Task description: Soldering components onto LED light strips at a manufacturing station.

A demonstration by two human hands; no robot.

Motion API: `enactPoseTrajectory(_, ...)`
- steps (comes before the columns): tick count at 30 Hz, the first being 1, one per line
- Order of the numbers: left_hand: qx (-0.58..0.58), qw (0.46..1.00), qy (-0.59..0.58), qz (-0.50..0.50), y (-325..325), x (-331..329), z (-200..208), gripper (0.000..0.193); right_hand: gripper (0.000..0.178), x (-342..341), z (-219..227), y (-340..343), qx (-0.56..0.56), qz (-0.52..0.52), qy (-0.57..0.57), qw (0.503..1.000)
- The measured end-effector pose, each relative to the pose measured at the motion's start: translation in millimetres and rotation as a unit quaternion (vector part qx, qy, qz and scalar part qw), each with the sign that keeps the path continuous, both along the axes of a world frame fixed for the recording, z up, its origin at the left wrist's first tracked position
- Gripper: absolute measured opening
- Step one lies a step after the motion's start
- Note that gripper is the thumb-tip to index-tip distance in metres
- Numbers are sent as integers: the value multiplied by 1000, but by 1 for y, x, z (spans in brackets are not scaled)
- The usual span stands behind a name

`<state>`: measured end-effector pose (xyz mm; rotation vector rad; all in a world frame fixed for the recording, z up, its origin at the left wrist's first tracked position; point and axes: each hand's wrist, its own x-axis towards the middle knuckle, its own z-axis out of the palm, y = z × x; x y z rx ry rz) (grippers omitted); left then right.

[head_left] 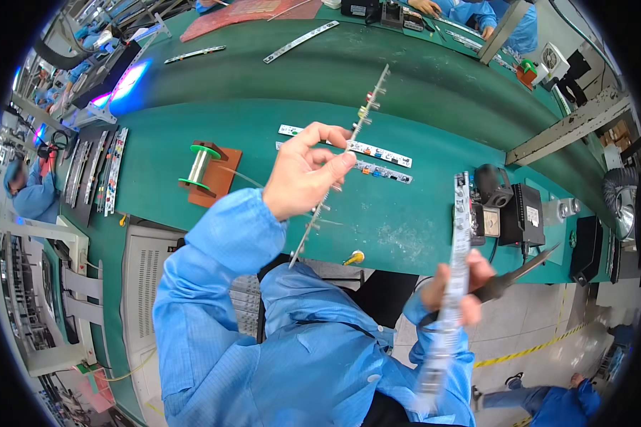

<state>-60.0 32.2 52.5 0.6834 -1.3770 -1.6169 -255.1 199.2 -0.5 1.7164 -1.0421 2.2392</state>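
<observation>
My left hand (306,171) pinches a long narrow circuit board (369,107) between thumb and fingers. That board is turned nearly edge-on and slants over the bench, with small parts sticking out along its side. Closed and slightly blurred, my right hand (470,274) grips a second strip circuit board (461,213), which stands nearly upright in view. The same hand also holds a soldering iron (494,286), its metal tip pointing right. Behind my left hand, two strip boards (383,154) with small components lie on the green bench (263,117), partly hidden by it.
A solder spool (199,168) sits on a brown stand (224,167) at left. Several strip boards (114,171) lie farther left. A black soldering station (523,220) stands at right, near a metal post (563,132). Co-workers in blue sit across the bench.
</observation>
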Motion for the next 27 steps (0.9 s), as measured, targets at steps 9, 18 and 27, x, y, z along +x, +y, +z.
enactPoseTrajectory(9,-498,789,-351,-77,-43,4,-61,22,45,-36,18,29,49,-101,-247,962)
enactPoseTrajectory(18,-541,777,-305,-105,-43,-5,-102,22,43,-44,14,30,51,-115,-244,962)
enactPoseTrajectory(27,-286,930,-143,180,-30,3,-43,34,42,-56,21,39,13,-133,-243,961)
